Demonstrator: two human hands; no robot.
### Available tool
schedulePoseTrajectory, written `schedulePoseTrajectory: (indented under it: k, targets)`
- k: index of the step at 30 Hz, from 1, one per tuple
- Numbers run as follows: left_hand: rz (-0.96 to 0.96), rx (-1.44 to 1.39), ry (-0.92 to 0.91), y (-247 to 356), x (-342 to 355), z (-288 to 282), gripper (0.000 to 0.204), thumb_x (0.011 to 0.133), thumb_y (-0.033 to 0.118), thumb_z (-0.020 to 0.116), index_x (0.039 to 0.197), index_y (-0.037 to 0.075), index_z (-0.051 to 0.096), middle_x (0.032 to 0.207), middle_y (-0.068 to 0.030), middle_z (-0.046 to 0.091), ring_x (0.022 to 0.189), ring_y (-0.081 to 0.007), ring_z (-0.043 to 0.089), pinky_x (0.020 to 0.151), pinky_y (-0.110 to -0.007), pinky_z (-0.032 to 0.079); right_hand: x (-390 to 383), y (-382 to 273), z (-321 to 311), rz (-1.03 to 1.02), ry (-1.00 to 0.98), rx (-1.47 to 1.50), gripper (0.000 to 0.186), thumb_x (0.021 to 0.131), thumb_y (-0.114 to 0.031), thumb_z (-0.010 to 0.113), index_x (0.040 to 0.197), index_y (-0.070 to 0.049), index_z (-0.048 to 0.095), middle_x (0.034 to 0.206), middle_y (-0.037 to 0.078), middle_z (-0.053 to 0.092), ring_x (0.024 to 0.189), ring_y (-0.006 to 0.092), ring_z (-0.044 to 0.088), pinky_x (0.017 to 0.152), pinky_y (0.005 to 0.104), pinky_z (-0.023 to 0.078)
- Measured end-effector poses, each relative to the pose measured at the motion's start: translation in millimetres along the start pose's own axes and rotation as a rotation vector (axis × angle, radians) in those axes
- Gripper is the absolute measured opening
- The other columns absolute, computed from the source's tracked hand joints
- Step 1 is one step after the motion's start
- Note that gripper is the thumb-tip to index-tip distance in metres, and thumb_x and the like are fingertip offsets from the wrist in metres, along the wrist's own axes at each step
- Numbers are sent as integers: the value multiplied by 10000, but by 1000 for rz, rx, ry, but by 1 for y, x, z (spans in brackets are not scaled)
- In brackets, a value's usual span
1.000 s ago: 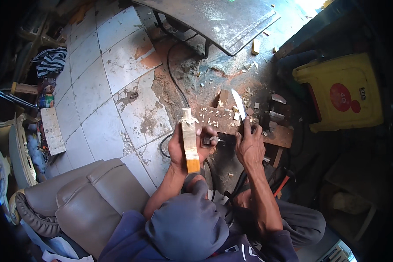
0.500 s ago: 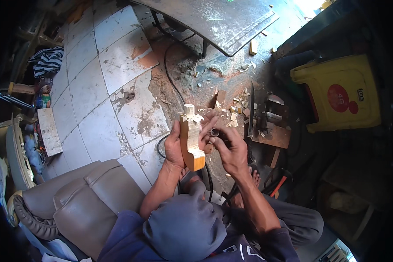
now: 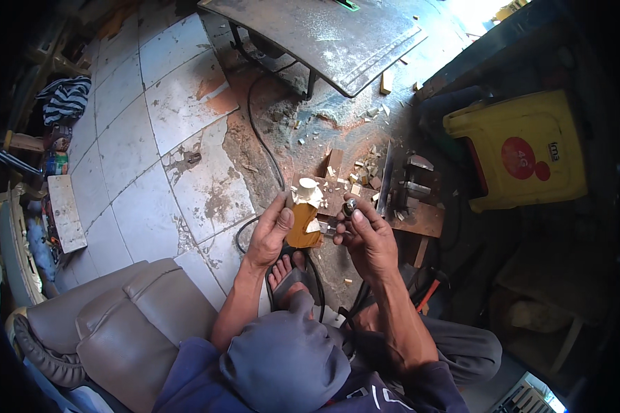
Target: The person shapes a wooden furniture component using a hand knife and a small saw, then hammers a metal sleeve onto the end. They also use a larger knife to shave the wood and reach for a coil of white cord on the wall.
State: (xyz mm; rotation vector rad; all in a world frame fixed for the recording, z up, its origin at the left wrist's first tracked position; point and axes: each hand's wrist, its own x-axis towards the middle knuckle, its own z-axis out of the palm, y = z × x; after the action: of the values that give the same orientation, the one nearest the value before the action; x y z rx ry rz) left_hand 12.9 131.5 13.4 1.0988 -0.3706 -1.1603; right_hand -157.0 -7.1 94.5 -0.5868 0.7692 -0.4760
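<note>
My left hand [image 3: 269, 236] is closed round the side of a carved wooden piece [image 3: 302, 227], its thumb along the near edge. The piece has a smooth yellow-brown lower body and a pale, freshly cut round peg on top, with curled shavings about the peg's base. Between the thumb and fingertips of my right hand [image 3: 369, 242] is a small shiny metal ring [image 3: 350, 206]. The ring is held just right of the wooden piece, apart from it. Some fingers of each hand are hidden.
Beyond my hands lie wood chips [image 3: 368, 172], a long dark blade [image 3: 386, 180] and wooden blocks [image 3: 420, 219]. A low table [image 3: 324, 45] stands ahead; a yellow plastic container [image 3: 530, 151] is at right. A black cable [image 3: 260, 134] crosses the floor, with a grey-brown cushioned seat [image 3: 148, 316] at left.
The wooden piece has tipped so its peg end shows more. My right hand has moved away from it to the right, raising the metal ring.
</note>
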Motion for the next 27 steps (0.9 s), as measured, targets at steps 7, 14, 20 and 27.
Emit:
schedulePoseTrajectory:
  k: [7, 14, 20, 27]
  targets:
    - [29, 22, -116, 27, -3, 19, 678, 1074, 408, 583, 1547, -37, 390, 1462, -105, 535, 1341, -181, 478, 1156, -315, 342, 0, -3, -4, 9, -42, 36, 430, 1055, -245, 634, 1407, -9, 568, 1080, 95, 675, 906, 168, 660, 768, 346, 568]
    - [28, 78, -134, 34, -6, 19, 631, 1074, 403, 576, 1508, -32, 433, 1418, -98, 557, 1301, -172, 493, 1131, -313, 360, -1, -3, -2, 69, -12, 80, 431, 1065, -287, 607, 1395, -11, 579, 1055, 105, 706, 872, 167, 659, 788, 351, 558]
    - [11, 97, -114, 35, -7, 20, 621, 1066, 396, 587, 1488, -40, 454, 1385, -114, 575, 1266, -179, 522, 1098, -314, 397, 0, -6, 0, 71, -60, 69, 476, 1063, -287, 591, 1458, -29, 537, 1053, 119, 714, 885, 172, 664, 815, 361, 543]
    - [12, 131, -168, 25, -4, 14, 625, 1051, 428, 606, 1451, -39, 495, 1348, -129, 606, 1242, -193, 553, 1078, -322, 416, -3, -13, 9, -1, -71, 85, 480, 1062, -286, 589, 1468, -37, 528, 1029, 102, 702, 871, 163, 648, 808, 351, 535]
